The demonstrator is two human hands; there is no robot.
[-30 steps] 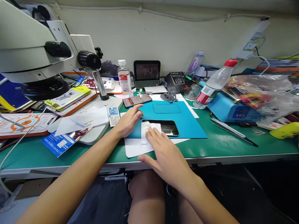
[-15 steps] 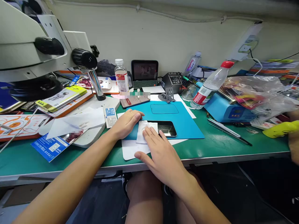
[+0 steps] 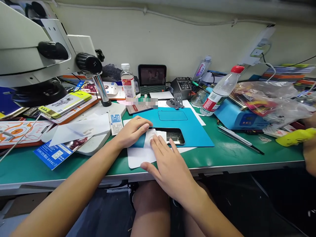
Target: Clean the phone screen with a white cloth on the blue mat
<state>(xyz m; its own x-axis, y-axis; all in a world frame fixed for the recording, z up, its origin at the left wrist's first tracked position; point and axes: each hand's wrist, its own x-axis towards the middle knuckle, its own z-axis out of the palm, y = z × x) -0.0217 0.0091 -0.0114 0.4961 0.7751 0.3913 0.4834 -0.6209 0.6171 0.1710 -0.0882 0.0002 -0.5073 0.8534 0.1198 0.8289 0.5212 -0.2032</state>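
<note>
Near the front edge of the blue mat [image 3: 197, 133], our open, flat right hand [image 3: 171, 164] covers white cloth [image 3: 161, 134] hiding the phone's [image 3: 176, 135] left end; our left hand's [image 3: 130, 131] grip is unclear.

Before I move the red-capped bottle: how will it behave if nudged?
The red-capped bottle likely tips or slides: it stands tilted, apparently leaning on the blue box. Its round body would probably roll once down. Clear, thin-looking plastic suggests it may flex.
</note>
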